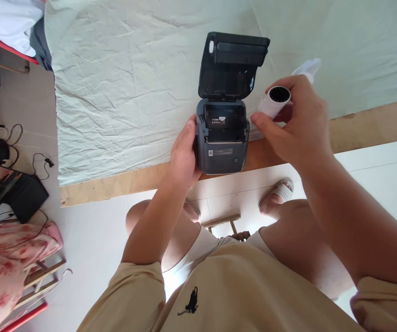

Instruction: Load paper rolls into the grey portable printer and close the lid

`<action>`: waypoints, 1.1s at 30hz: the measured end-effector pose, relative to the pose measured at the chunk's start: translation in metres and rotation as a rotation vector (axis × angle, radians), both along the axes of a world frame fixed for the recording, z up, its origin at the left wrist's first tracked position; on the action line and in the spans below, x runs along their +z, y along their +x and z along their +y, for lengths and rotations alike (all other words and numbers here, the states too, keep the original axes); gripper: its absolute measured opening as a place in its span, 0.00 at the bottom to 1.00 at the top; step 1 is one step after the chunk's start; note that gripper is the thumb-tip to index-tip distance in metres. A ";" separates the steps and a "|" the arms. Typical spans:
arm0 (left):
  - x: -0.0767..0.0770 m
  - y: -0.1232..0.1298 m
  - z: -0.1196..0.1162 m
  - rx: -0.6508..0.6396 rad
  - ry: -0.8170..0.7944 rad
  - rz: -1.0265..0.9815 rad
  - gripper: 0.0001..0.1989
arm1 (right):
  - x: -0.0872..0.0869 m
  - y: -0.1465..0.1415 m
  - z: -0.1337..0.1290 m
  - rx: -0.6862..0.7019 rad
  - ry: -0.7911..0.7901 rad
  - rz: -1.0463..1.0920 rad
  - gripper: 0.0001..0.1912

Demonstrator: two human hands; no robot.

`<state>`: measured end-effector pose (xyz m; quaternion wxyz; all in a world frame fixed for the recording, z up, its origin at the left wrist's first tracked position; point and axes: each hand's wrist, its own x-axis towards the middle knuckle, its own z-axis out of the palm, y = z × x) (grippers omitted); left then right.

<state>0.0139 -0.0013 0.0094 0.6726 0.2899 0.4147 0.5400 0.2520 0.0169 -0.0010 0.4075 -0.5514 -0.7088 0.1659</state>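
A seated person (239,286) grasped in the left grip (183,157) a dark-grey, boxy plastic printer (221,160), its black lid (228,76) raised, at the tan wooden edge (122,186) of a surface under wrinkled pale-green cloth (125,101). Just beside the printer, I saw the right grip (304,117) clasping a white, hollow cylindrical roll (270,107).

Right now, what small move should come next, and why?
Probably the right hand should bring the roll left, over the bay: the lid stands open, no roll shows in the bay, and the left hand holds the printer.
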 end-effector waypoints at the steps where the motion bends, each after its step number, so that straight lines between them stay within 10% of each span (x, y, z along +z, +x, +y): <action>1: 0.001 0.000 0.000 -0.008 -0.009 -0.011 0.15 | -0.002 0.000 0.001 -0.011 -0.014 -0.018 0.23; 6: 0.001 -0.002 0.000 -0.030 -0.018 -0.023 0.13 | -0.009 0.000 0.001 -0.039 -0.005 -0.236 0.27; 12: -0.001 -0.004 0.000 -0.041 -0.006 -0.023 0.12 | 0.006 0.042 0.007 -0.149 0.504 -0.250 0.16; 20: -0.003 -0.005 -0.001 -0.012 -0.026 0.029 0.15 | -0.008 0.042 0.026 -0.254 -0.094 -0.174 0.32; 33: -0.003 -0.007 -0.002 -0.029 -0.029 0.085 0.19 | -0.010 0.048 0.018 -0.239 -0.143 -0.149 0.37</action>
